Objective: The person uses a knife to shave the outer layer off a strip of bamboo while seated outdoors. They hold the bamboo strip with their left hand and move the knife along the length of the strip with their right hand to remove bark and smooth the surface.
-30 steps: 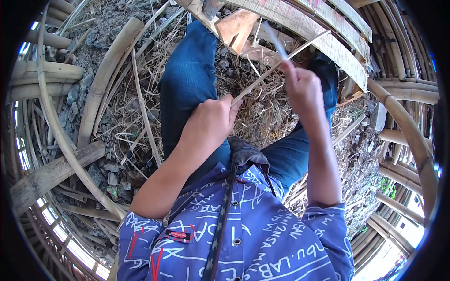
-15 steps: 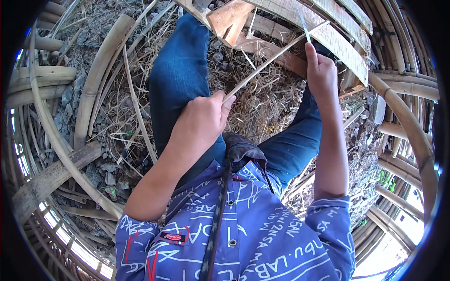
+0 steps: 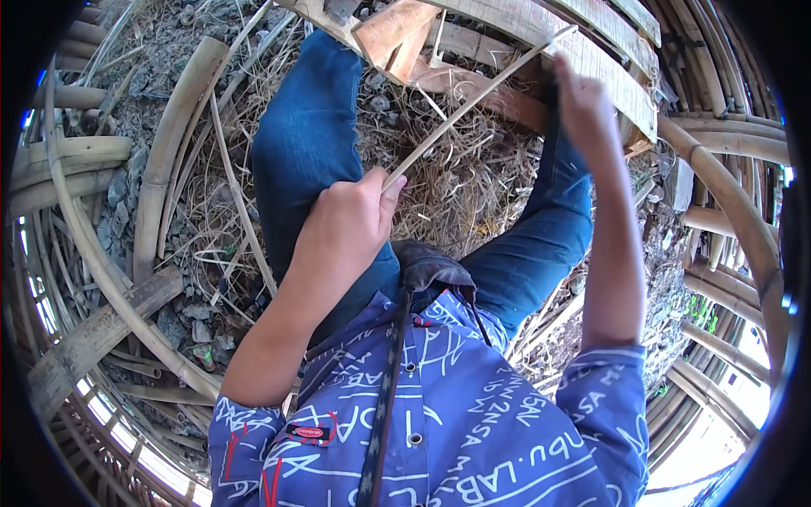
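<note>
My left hand (image 3: 348, 215) is closed around the near end of a thin bamboo strip (image 3: 473, 100), above my left thigh. The strip slants up to the right, and its far end overlaps a pale wooden slatted frame (image 3: 507, 24). My right hand (image 3: 585, 106), blurred by motion, is raised beside that far end. It is closed on a knife; the handle is hidden in the fist and the blade is too smeared to make out clearly now.
Dry shavings and straw (image 3: 456, 194) cover the ground between my legs. Thick bamboo poles (image 3: 182, 127) lie on grey rubble at the left. More bamboo (image 3: 743, 220) curves along the right side. The wooden frame stands close in front of my knees.
My right hand has shifted slightly up and outward and become blurred, with the blade less distinct. My left hand and the strip have moved a little left.
</note>
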Demonstrator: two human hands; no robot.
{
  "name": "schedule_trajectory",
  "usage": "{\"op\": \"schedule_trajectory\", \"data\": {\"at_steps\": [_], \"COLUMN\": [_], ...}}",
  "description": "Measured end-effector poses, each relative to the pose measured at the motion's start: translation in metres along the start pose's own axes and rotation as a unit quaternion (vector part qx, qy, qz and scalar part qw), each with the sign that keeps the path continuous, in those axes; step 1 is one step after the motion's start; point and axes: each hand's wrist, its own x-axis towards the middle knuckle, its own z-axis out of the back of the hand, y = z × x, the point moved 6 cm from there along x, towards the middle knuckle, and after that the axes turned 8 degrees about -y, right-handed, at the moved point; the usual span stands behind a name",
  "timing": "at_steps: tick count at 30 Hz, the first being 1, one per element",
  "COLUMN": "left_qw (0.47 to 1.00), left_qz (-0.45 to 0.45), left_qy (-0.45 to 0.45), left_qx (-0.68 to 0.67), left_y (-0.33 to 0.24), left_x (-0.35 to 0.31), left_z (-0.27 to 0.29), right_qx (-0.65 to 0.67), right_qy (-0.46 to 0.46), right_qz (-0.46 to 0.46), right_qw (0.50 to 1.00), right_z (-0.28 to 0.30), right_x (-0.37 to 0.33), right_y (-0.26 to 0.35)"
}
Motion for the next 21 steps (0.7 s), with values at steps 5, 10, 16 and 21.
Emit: {"op": "schedule_trajectory", "data": {"at_steps": [5, 10, 16, 21], "left_qw": [1.0, 1.0, 0.999, 0.999], "left_qz": [-0.016, -0.001, 0.0, -0.004], "left_qy": [-0.012, 0.004, 0.011, 0.034], "left_qx": [-0.002, -0.014, -0.037, -0.037], "left_y": [0.004, -0.003, 0.004, 0.002], "left_x": [0.002, 0.002, 0.002, 0.0], "left_z": [-0.002, -0.002, -0.002, 0.0], "right_qx": [-0.08, -0.042, 0.036, 0.045], "right_qy": [0.068, -0.063, 0.088, 0.059], "right_qz": [0.142, 0.085, 0.097, 0.055], "right_qw": [0.984, 0.994, 0.991, 0.996], "right_z": [-0.027, 0.014, -0.045, -0.051], "right_x": [-0.037, 0.021, -0.075, -0.091], "right_y": [0.015, -0.021, 0.024, 0.022]}}
